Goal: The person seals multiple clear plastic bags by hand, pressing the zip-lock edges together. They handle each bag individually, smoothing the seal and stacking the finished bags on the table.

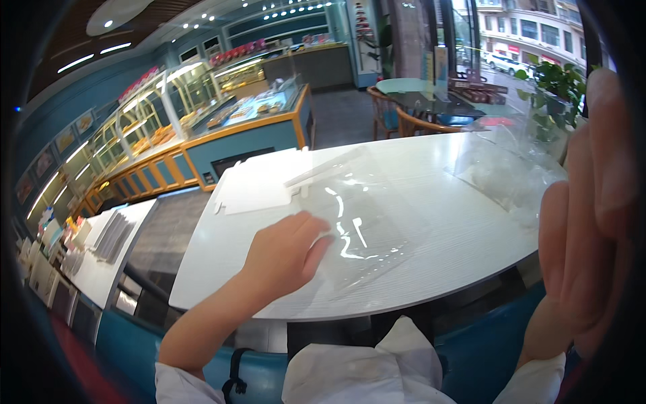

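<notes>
A clear plastic sheet or flattened package (373,227) with bright glare lies on the white table (454,242). At its left edge is my left hand (290,252), fingers bent; whether they pinch the plastic is hard to tell. Close to the camera, my right hand (590,212) is raised at the right, its fingers extended and no object visible in it. White flat card pieces (262,184) lie on the table beyond my left hand. Crumpled clear plastic bags (504,171) rest at the table's far right.
Blue seats (484,333) line the near side of the table. A side table (126,227) with stacked grey-white items stands at left. Bakery display cases (242,126) stand beyond. A wooden chair (424,123) and a potted plant (552,86) are past the far edge.
</notes>
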`<state>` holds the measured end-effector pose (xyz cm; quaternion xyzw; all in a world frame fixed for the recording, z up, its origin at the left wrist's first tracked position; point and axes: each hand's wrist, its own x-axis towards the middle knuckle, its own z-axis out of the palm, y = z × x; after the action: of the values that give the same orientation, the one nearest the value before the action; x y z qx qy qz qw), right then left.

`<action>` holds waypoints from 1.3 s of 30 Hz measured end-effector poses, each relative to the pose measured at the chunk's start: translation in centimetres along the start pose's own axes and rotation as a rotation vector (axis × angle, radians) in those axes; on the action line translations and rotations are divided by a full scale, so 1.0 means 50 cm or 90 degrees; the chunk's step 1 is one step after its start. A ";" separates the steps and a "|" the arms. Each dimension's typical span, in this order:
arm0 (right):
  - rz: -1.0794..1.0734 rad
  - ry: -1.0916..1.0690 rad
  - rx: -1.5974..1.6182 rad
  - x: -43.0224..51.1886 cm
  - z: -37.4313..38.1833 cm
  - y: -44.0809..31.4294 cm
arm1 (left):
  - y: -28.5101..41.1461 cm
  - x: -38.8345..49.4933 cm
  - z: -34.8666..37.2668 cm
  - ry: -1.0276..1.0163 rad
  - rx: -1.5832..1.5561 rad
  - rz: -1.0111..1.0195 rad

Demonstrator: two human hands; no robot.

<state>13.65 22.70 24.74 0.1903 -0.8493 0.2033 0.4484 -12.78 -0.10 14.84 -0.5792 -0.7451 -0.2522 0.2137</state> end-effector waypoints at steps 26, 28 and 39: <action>0.525 0.117 0.221 -0.218 0.168 0.243 | -0.006 -0.221 0.181 -0.171 0.029 -0.090; 0.632 -0.023 0.099 -0.257 0.220 0.280 | -0.010 -0.208 0.180 -0.196 0.064 -0.066; 0.458 -0.242 0.408 -0.269 0.310 0.275 | -0.068 -0.179 0.192 -0.125 -0.520 -0.386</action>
<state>3.15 28.22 3.06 0.0477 -0.8224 0.5567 0.1071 -14.22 -1.57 1.44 -0.3944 -0.7367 -0.5178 -0.1833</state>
